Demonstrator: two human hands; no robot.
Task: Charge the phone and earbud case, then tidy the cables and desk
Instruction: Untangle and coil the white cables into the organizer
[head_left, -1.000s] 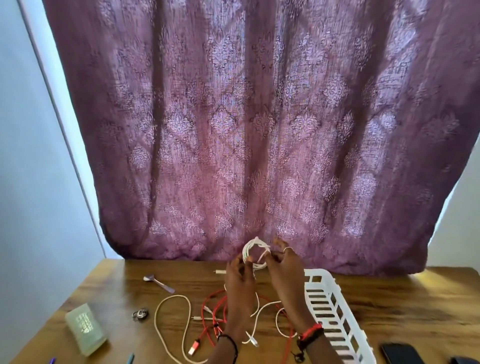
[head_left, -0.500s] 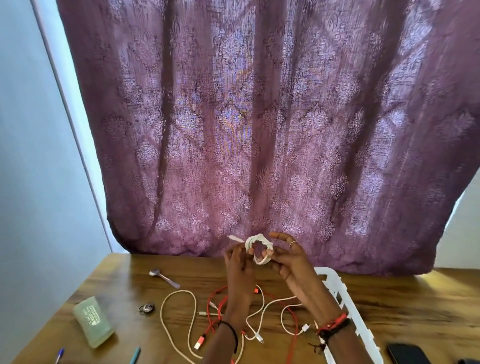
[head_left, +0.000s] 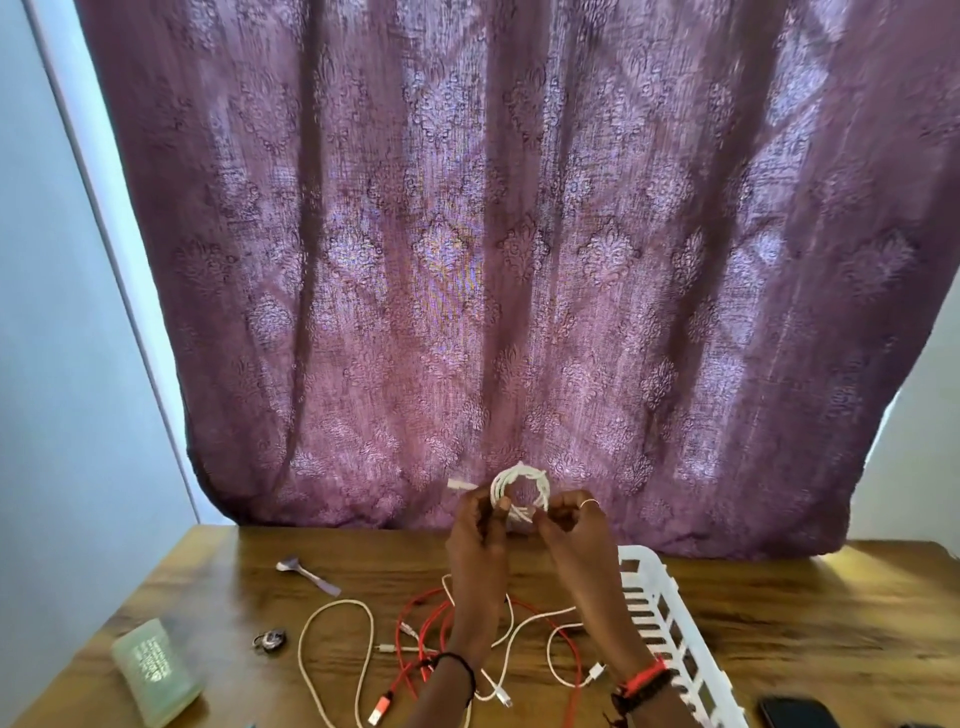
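Note:
I hold a small coil of white cable (head_left: 521, 489) up above the wooden desk (head_left: 779, 623), in front of the curtain. My left hand (head_left: 477, 540) pinches the coil's left side and my right hand (head_left: 571, 525) pinches its right side. One plug end of the coil sticks out to the left. Below my wrists a red cable (head_left: 423, 631) lies tangled with loose white cables (head_left: 332, 654) on the desk. A dark phone (head_left: 795, 714) lies at the bottom right edge, partly cut off.
A white slotted plastic basket (head_left: 670, 618) stands right of my right forearm. A spoon (head_left: 306, 571), a small metal ring object (head_left: 270, 639) and a pale green case (head_left: 156, 670) lie on the left. A purple curtain (head_left: 519, 260) hangs behind the desk.
The coil has been wound tighter and held a little higher and more upright between both hands. The view has shifted slightly to the left.

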